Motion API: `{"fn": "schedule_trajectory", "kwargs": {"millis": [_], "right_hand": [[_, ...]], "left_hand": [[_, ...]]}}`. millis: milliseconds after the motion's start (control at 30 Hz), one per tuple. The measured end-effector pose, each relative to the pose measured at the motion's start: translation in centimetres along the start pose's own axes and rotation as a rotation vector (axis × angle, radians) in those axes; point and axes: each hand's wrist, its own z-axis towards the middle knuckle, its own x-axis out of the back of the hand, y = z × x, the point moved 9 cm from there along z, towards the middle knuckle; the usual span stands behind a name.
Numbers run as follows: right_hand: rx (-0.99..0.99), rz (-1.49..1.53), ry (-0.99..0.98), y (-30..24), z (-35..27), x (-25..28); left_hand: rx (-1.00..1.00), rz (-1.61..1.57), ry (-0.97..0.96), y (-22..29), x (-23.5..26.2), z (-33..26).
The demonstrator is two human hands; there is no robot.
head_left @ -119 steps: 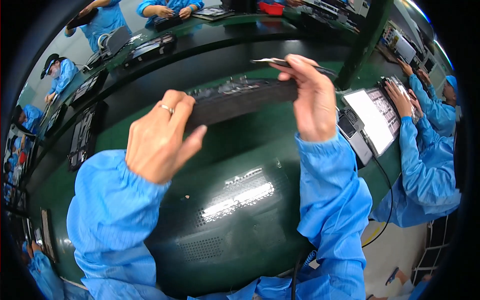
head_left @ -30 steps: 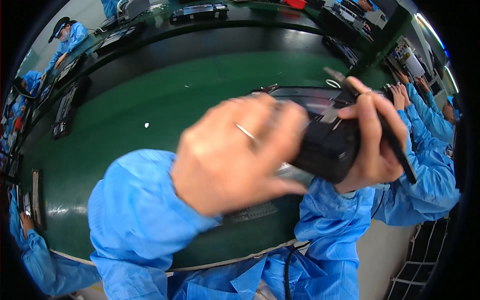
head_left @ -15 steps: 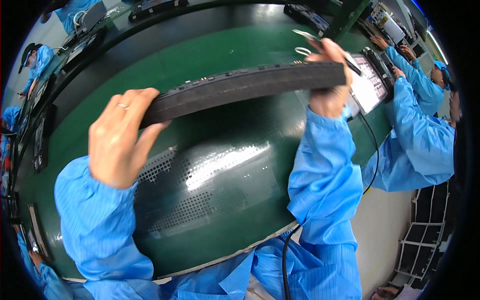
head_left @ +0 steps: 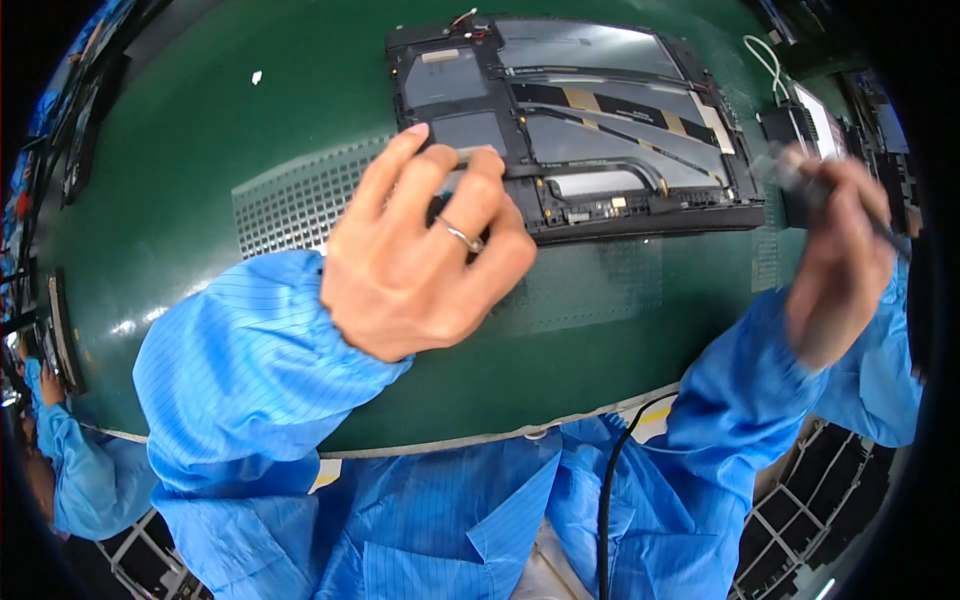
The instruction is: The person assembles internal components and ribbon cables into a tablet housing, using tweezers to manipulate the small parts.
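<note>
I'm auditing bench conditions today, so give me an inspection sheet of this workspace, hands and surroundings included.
Surface: glossy green tabletop.
Job's things: black device housing with grey panels, lying flat; slim dark tool, type blurred.
Clutter: small white scrap.
Hands: left hand at the housing's left part; right hand holds the tool, motion-blurred.
Cables: white cable right of the housing; black cable over the person's blue garment.
Surroundings: co-worker's blue sleeve, lower left.

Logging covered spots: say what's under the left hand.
The left hand overlaps the black panel and green table; most of the panel's near left corner is covered and unseen.
</note>
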Motion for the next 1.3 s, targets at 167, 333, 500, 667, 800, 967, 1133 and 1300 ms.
{"fn": "schedule_trajectory", "kwargs": {"millis": [167,333,500,667,800,967,1133,1300], "right_hand": [[-0.375,0.242,-0.206,2.9,-6.2,-9.3],[-0.582,0.336,-0.221,5.2,-7.8,-10.9],[-0.553,0.309,-0.226,5.1,-7.4,-11.1],[-0.512,0.266,-0.241,4.8,-7.2,-10.7],[-0.462,0.256,-0.282,4.7,-7.0,-10.8],[-0.491,0.231,-0.27,5.0,-6.9,-10.9],[-0.534,0.35,-0.229,5.5,-7.0,-10.9],[-0.652,0.554,-0.093,5.4,-6.7,-10.2]], "left_hand": [[-0.022,0.022,0.091,0.5,-1.7,-2.2],[-0.032,-0.038,-0.019,1.1,-2.2,-1.4],[-0.04,-0.025,-0.014,0.9,-2.0,-1.3],[-0.042,-0.027,-0.003,1.0,-2.1,-1.1],[-0.043,-0.023,-0.013,1.0,-2.1,-0.9],[-0.044,-0.027,-0.014,0.9,-2.2,-1.0],[-0.04,-0.037,-0.025,0.9,-2.1,-0.9],[-0.07,-0.039,-0.053,0.9,-2.0,-1.2]]}}
